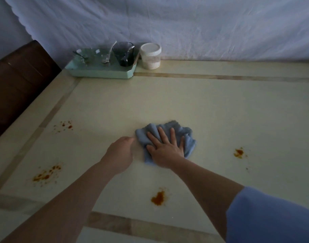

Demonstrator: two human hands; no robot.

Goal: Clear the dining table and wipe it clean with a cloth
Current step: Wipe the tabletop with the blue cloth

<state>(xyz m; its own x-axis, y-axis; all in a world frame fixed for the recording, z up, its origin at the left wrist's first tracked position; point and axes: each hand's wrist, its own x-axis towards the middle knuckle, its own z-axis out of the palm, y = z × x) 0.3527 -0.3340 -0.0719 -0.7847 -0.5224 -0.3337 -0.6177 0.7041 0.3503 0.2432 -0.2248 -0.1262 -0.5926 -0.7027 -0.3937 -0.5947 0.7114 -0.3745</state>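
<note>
Fingers [161,135] of right hand [165,151] spread flat on crosswise cloth [146,132]; left hand [121,152] curled beside, grip unclear.

right hand [165,151] flat on blue cloth [151,129] | left hand [120,153] curled at cloth's edge | table [202,106]: four orange stains [158,198]

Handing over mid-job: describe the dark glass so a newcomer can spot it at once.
Start at the pale green tray in the table's far left corner, against the white sheet. The dark glass stands at the tray's right end, beside a white-lidded jar that sits off the tray. It alone is smoky and dark; the other glasses are clear.
</note>
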